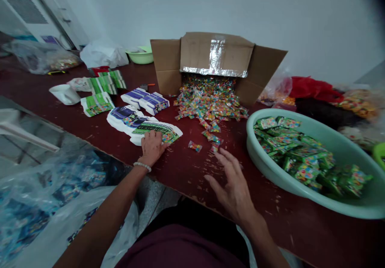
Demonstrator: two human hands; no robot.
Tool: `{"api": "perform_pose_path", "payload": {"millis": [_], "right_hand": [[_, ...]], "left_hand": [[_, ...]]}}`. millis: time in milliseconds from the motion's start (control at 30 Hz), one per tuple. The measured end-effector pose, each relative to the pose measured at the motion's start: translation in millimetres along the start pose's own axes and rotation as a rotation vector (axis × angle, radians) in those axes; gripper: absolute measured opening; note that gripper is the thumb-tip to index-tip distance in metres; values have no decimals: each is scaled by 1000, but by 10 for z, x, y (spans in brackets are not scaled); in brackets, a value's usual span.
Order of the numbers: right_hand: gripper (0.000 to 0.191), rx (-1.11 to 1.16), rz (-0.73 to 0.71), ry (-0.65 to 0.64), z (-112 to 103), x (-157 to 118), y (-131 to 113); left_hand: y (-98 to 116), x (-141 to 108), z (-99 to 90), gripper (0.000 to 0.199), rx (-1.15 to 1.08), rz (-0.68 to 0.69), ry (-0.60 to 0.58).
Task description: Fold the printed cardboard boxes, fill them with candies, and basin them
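My left hand (152, 147), with a beaded bracelet at the wrist, lies on the near edge of a fanned row of green printed packets (156, 128). Its fingers rest on top and the thumb is apart; no packet is lifted. Purple packets (123, 113) make up the row's far left part. My right hand (233, 183) hovers over the table with fingers spread and nothing in it. Just beyond its fingertips are a few wrapped candies (214, 139). One more wrapped candy (195, 146) lies between the hands.
A cardboard box (216, 53) on its side spills a heap of wrapped candies (210, 99). At right, a pale green basin (279, 183) holds filled green packets. Bundled green packets (98, 102), purple bundles (146, 99) and a white mug (65, 94) stand left. Plastic bags (75, 195) fill the floor below.
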State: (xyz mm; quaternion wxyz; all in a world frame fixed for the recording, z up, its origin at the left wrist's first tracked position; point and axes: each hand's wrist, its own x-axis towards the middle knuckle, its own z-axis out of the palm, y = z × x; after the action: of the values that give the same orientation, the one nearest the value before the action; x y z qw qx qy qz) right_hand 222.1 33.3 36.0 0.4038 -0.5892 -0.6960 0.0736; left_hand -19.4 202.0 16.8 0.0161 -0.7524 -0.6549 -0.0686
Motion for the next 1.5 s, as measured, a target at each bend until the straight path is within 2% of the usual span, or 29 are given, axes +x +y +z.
{"api": "perform_pose_path", "payload": {"millis": [200, 333, 400, 467, 533, 633, 733, 767, 833, 933, 1000, 1067, 1167, 1333, 1500], "right_hand": [[52, 154, 37, -65, 183, -111, -3], [48, 270, 92, -74, 245, -131, -6], [44, 359, 142, -91, 281, -125, -17], [43, 455, 215, -120, 339, -98, -29], [49, 577, 334, -128, 427, -40, -37], [63, 840, 526, -29, 576, 105, -40], [46, 1011, 601, 25, 640, 254, -46], [38, 1021, 601, 11, 631, 285, -55], [28, 1019, 583, -54, 578, 304, -92], [26, 1086, 589, -207, 469, 253, -191], [31, 1175, 614, -288, 409, 203, -263], [40, 1261, 629, -369, 370, 165, -313], [54, 1331, 633, -447, 343, 132, -333], [66, 1281, 593, -410, 359, 101, -308], [65, 1252, 540, -341, 398, 63, -269]], "left_hand": [[-66, 158, 1, 43, -203, -77, 9], [-116, 127, 27, 27, -469, -122, 20], [-111, 56, 43, 24, -635, -157, 37], [-69, -58, 51, 29, -818, -195, 49], [11, -224, 36, 38, -983, -226, 40], [170, -549, -50, 43, -1195, -258, -22], [295, -866, -187, 41, -1594, -329, -219], [319, -948, -230, 40, -1679, -339, -323], [341, -1065, -292, 41, -1819, -326, -616], [359, -1153, -312, 54, -1954, -177, -1080], [390, -1187, -296, 58, -1971, -56, -1217], [437, -1215, -283, 52, -1955, 8, -1205], [506, -1241, -292, 50, -1919, 41, -1089], [540, -1244, -344, 59, -1834, 6, -1021], [535, -1243, -362, 62, -1827, 32, -1011]]}}
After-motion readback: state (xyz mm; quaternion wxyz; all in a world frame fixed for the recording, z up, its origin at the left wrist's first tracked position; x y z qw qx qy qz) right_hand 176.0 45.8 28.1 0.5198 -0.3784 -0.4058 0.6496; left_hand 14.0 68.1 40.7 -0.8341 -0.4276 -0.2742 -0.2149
